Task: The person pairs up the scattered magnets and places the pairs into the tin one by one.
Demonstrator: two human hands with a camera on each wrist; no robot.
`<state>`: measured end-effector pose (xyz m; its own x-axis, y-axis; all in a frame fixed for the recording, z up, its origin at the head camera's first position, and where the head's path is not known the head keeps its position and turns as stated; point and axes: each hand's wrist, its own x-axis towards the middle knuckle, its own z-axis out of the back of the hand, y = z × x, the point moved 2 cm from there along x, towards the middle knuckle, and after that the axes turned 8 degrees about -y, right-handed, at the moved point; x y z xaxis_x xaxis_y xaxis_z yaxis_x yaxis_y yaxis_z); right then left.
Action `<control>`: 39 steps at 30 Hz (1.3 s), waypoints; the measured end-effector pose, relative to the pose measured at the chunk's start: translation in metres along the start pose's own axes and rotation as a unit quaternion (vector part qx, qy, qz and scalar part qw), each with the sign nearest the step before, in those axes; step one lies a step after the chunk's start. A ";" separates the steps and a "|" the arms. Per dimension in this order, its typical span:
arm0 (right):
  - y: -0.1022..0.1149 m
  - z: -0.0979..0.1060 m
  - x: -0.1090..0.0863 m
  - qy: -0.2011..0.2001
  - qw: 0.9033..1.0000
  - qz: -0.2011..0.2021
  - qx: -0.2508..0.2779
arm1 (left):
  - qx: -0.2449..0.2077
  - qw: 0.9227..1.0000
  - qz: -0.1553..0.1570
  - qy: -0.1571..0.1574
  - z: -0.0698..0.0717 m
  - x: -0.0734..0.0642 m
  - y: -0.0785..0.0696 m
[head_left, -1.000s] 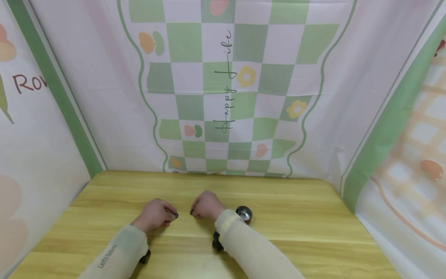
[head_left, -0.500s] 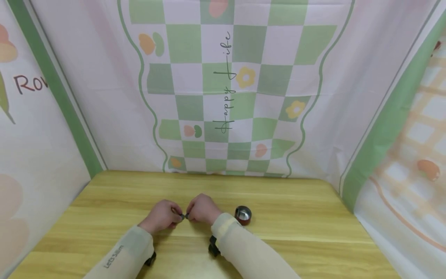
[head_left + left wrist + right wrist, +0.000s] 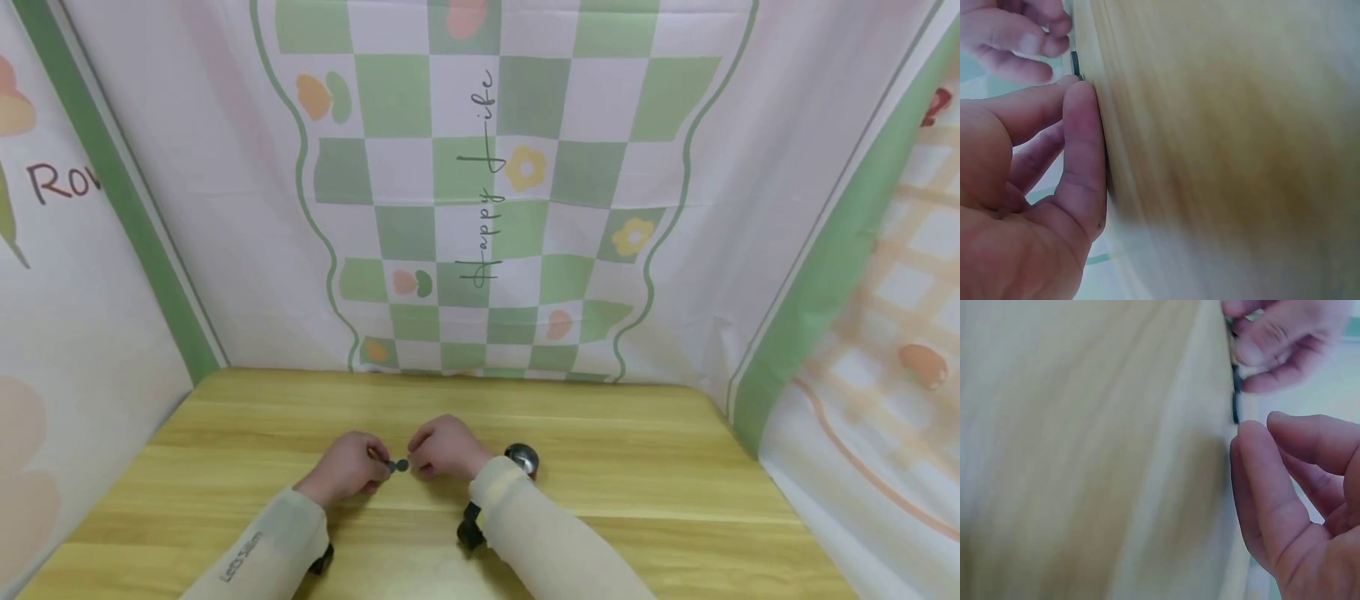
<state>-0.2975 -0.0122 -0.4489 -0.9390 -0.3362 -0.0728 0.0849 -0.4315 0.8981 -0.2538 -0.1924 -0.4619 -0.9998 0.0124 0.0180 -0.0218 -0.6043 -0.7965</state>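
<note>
discs (image 3: 402, 465) look joined, short of surface (image 3: 637, 467)'s far edge; left hand (image 3: 347, 467) pinches one, unreleased; right hand (image 3: 447, 450) parted, empty.

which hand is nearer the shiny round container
Right. The right hand is just left of the shiny round container; the left hand is farther left, past the right hand.

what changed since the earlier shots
The left hand moved right; the right hand came left, let go of its dark disc beside the left hand's dark piece, then drew back right. The left hand still pinches its piece; the round tin stayed put.
</note>
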 end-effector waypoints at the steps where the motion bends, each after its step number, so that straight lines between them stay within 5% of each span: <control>1: 0.000 0.005 -0.001 0.000 1.000 -0.003 0.011 | 0.003 1.000 0.001 0.000 0.000 0.000 -0.001; 9: -0.002 0.072 -0.026 0.002 0.994 -0.036 0.101 | 0.001 1.000 -0.008 0.017 0.004 -0.005 -0.004; 20: -0.038 0.162 -0.070 -0.082 0.978 -0.077 0.173 | 0.014 0.998 -0.054 0.015 0.008 -0.007 -0.007; 27: -0.063 0.164 -0.078 -0.074 0.979 -0.090 0.166 | 0.009 0.995 -0.089 0.039 0.007 -0.004 -0.005; 39: -0.076 0.143 -0.076 -0.068 0.981 -0.087 0.157 | 0.024 0.993 -0.101 0.054 -0.003 0.005 -0.007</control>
<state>-0.2800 0.1663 -0.4493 -0.9677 -0.1561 -0.1978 -0.1678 -0.1866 0.9680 -0.2590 -0.1862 -0.4580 -0.9694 0.2212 0.1067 -0.2240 -0.6183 -0.7534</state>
